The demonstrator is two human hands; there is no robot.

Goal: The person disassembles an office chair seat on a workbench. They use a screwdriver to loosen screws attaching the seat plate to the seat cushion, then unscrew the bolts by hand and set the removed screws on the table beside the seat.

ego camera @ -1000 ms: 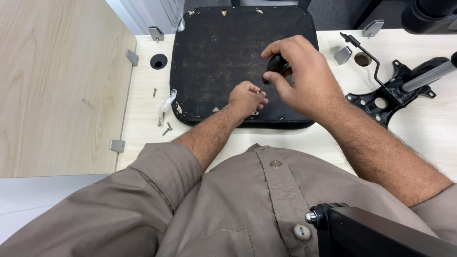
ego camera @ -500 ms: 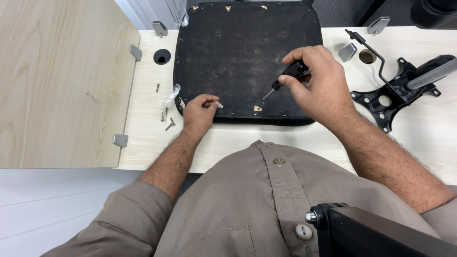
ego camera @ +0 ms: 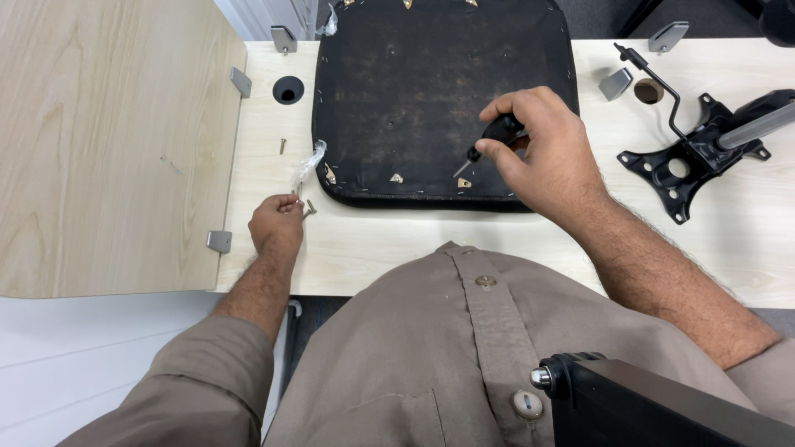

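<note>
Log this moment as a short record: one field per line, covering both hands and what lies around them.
Left hand: fingers on loose screws on the table
Right hand: grips a black-handled screwdriver, tip down over the seat base
Seat base: black, underside up, flat on table
Plastic bag: clear, by the screws
Chair mechanism: black metal, far right

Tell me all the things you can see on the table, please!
Seat pad: one, black, upside down at the table's middle back.
Screws: a few, metal, left of the pad by the left hand.
Clear bag: one, at the pad's left edge.
Chair mechanism: one, black, far right.
Brackets: several, grey, along the table's edges.
Table: one, pale wood.
Screwdriver: one, black handle, in the right hand.
Left hand: at the screws.
Right hand: above the pad.
</note>
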